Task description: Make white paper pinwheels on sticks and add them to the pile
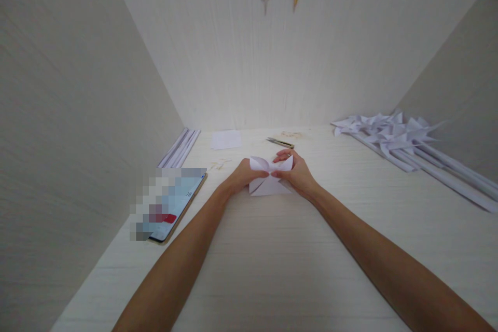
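The folded white paper [269, 179] sits at the middle of the bench [272, 270], pinched from both sides: the left hand [241, 176] closes on its left edge and the right hand [295, 172] on its right, the right fingers [280, 172] curled over the upper flap and pressing it toward the centre. The paper's lower part rests on the bench, while its top flaps stand up between the two hands. Just beyond the paper lie small scissors [280, 142], and farther left of them a flat white sheet [226, 139]. Left of the paper a phone [175, 207] lies face up, with a bundle of rolled paper sticks [179, 147] behind it. Well to the right of the paper is a heap of finished paper pinwheels [392, 137] on long stems. Nothing lies between the hands and the paper.
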`<state>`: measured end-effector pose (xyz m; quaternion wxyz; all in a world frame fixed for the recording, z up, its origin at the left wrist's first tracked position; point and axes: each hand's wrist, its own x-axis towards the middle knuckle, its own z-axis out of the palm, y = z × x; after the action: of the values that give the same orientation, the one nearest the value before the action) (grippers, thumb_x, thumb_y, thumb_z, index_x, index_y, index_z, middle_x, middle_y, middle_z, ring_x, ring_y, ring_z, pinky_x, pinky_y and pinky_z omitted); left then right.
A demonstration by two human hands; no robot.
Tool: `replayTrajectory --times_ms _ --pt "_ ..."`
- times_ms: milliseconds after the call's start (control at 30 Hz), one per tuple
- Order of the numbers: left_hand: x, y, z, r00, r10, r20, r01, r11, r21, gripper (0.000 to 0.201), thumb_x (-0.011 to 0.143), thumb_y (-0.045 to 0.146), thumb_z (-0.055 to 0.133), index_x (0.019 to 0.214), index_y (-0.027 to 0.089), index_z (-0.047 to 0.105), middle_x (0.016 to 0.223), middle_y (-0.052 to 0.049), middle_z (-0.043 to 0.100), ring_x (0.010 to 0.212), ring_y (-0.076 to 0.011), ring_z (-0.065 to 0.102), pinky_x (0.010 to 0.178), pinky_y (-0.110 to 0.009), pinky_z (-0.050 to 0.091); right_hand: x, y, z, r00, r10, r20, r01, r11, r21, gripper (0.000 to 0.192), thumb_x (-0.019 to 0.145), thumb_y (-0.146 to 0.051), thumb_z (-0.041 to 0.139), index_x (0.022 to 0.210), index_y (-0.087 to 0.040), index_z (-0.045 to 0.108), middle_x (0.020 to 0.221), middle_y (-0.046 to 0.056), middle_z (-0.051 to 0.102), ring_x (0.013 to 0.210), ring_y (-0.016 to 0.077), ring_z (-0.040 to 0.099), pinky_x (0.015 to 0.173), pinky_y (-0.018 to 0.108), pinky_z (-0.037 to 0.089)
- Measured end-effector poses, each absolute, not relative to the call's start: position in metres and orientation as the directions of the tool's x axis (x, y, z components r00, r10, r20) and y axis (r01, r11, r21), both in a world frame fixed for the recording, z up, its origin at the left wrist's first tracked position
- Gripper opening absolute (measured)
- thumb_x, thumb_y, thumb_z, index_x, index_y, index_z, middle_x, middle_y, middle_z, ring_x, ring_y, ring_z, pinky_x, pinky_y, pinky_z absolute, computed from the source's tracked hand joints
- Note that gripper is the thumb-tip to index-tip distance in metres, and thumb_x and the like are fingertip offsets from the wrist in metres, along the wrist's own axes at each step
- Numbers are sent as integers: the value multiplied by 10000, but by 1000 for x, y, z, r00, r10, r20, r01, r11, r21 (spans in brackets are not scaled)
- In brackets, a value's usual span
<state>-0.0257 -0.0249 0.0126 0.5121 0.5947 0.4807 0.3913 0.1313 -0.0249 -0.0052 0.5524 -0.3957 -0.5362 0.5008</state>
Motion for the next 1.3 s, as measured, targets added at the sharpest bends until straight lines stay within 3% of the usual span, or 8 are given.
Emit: replayTrajectory --times_ms 100,267,400,500,600,867,1133,1300 --pt "-24 -26 13 237 970 -53 80 35 996 120 480 126 661 595 146 633 618 -19 633 571 -136 547 550 -243 412 131 -26 -3 -60 984 168 -198 153 -968 458 386 -146 732 761 -212 478 791 -33 553 634 110 523 557 252 434" --pt "-17 -23 14 51 993 -109 -327 120 937 227 486 70 652 703 132 622 692 -29 643 604 -132 566 616 -263 441 135 -27 3 30 990 135 -381 136 -914 340 516 -219 684 760 -245 448 930 -19 568 767 129 579 656 287 457" --pt "-11 -22 16 -80 978 -195 -534 123 836 256 543 31 603 787 108 617 749 -53 651 667 -141 582 686 -274 458 133 -28 2 -104 975 199 -321 156 -934 200 541 -179 652 694 -218 529 969 4 596 804 141 590 711 307 462" --pt "-7 -22 16 -108 974 -199 -612 92 785 270 578 26 574 835 102 615 777 -55 655 715 -149 590 719 -277 461 128 -30 -2 -260 939 224 -186 179 -966 136 514 -131 643 629 -191 604 772 -2 632 687 134 600 684 305 471" --pt "-3 -24 15 -104 980 -167 -640 62 766 268 564 19 584 818 98 616 712 -26 644 671 -125 578 703 -255 458 124 -33 -2 -279 935 219 -129 189 -973 148 496 -103 636 619 -185 639 648 -14 635 621 129 599 644 290 475" --pt "4 -28 12 -89 989 -117 -629 35 777 232 476 65 659 699 106 608 646 -2 628 613 -110 560 637 -241 443 124 -35 2 -106 976 188 -107 177 -978 122 496 -230 712 595 -175 666 623 2 662 575 125 579 589 264 458" --pt "7 -30 8 -118 991 -60 -561 -17 828 208 449 126 701 635 107 609 644 -12 630 618 -115 556 642 -255 428 125 -28 -4 -59 993 100 -288 79 -954 228 554 -393 686 578 -169 647 541 0 613 534 99 526 558 238 411" --pt "8 -30 7 -111 992 -54 -506 -9 862 195 448 148 704 616 113 612 610 -4 621 580 -110 542 626 -261 419 124 -28 -3 -67 991 115 -225 97 -970 256 549 -404 681 530 -158 612 477 -15 555 476 83 462 500 227 358"
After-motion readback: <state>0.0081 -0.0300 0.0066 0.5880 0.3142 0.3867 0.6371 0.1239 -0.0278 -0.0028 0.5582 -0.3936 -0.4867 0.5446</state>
